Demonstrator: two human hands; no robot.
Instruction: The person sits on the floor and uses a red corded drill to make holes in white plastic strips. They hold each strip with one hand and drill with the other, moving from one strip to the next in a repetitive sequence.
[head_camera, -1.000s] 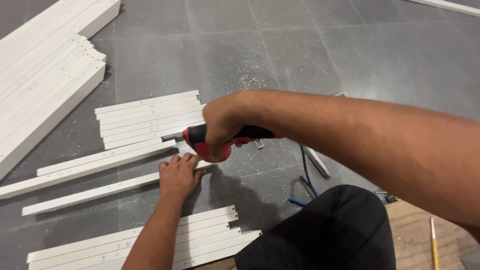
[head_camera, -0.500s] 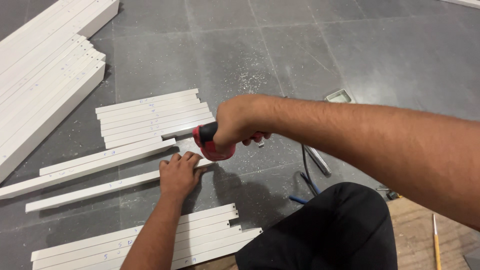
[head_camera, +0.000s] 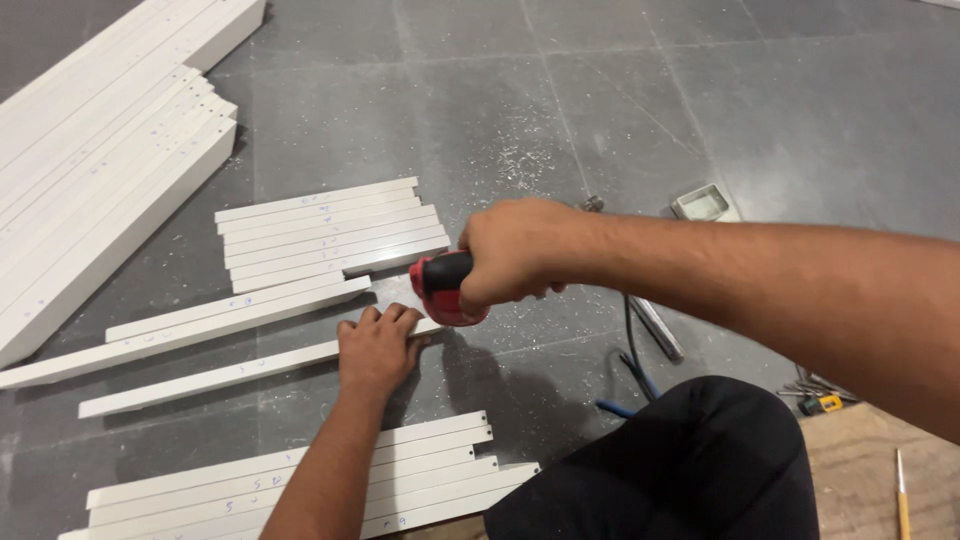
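On the grey floor (head_camera: 600, 90) a white slat (head_camera: 240, 372) lies long from left to right. Its right end is under the flat left hand (head_camera: 378, 348), fingers spread. Just right and above, the right hand (head_camera: 515, 252) is clamped around a red-and-black power screwdriver (head_camera: 445, 288), nose pointing left at that end.

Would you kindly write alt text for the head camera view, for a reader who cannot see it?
A person's right hand grips a red and black power tool above the end of a white slat, which the left hand presses flat on a grey tiled floor. More white slats lie stacked around.
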